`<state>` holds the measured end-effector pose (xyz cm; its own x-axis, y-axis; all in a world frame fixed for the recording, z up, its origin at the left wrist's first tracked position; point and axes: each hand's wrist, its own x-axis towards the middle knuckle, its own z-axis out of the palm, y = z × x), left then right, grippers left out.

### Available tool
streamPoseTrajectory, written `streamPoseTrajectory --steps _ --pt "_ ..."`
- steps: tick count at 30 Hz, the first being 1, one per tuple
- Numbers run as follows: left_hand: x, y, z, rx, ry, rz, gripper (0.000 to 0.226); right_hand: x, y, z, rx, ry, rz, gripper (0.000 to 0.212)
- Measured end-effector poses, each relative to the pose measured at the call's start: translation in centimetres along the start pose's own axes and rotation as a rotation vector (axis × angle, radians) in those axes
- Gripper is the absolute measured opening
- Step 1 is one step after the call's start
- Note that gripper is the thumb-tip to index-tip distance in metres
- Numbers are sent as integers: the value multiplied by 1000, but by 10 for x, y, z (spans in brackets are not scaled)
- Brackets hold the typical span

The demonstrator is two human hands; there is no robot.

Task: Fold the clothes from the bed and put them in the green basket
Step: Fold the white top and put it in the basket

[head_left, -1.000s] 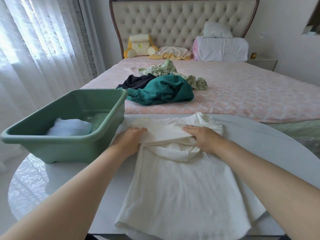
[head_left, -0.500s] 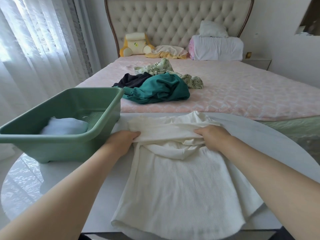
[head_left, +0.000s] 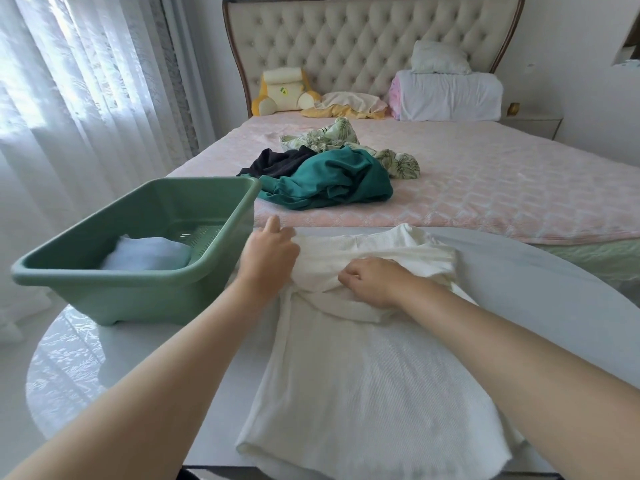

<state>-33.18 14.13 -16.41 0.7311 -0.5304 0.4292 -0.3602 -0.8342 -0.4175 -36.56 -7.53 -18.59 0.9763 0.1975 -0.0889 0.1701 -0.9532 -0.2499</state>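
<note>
A sheer curtain (head_left: pixel 69 116) is seen down the left side of the frame. Left of centre, a green basket (head_left: pixel 138 299) is set on the round white table (head_left: pixel 114 362), and a pale folded cloth (head_left: pixel 149 252) is laid in its near part. Just right of the basket's right wall, the left hand (head_left: pixel 268 254) is placed at the upper left corner of a white shirt (head_left: pixel 363 382). The shirt is spread flat on the table in the lower middle of the frame, its hem reaching the table's near edge. Its corner is grasped by the left hand, with the fingers curled into the cloth and one digit raised. Right of that, at the middle of the frame, a bunched fold across the shirt's upper part is pinched by the right hand (head_left: pixel 372 280), whose fingers are curled tight on the cloth. Beyond the table, the bed (head_left: pixel 502 188) is covered in pink, and three unfolded garments are heaped on its near left part: a dark garment (head_left: pixel 277 161), a teal garment (head_left: pixel 339 180) lying against it on the right, and a leaf-print garment (head_left: pixel 332 136) behind both. At the top, against the tufted headboard (head_left: pixel 363 46), a yellow plush toy (head_left: pixel 284 93) is propped, and white pillows (head_left: pixel 450 95) are stacked toward the upper right
</note>
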Motion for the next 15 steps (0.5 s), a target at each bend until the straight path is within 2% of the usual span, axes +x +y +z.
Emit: streamPoseTrajectory --steps 2,5,7,9,11,13,15 --pt "6 8 4 -160 148 17 29 4 -4 -1 45 24 32 39" --pt "9 27 20 -367 -55 -86 65 5 -1 -3 153 102 63 34" --pt "10 34 25 -496 -156 -147 80 5 4 -5 156 130 65 28" --pt "13 32 26 -696 -230 -204 79 7 7 -5 130 143 68 36" --pt "12 27 29 -796 -406 -242 73 9 8 -3 78 195 19 44" --pt "5 25 33 -670 -575 -154 70 11 4 0 32 221 -99 52" --pt "-3 22 37 -622 -652 -81 67 15 -2 5 -27 166 -211 57"
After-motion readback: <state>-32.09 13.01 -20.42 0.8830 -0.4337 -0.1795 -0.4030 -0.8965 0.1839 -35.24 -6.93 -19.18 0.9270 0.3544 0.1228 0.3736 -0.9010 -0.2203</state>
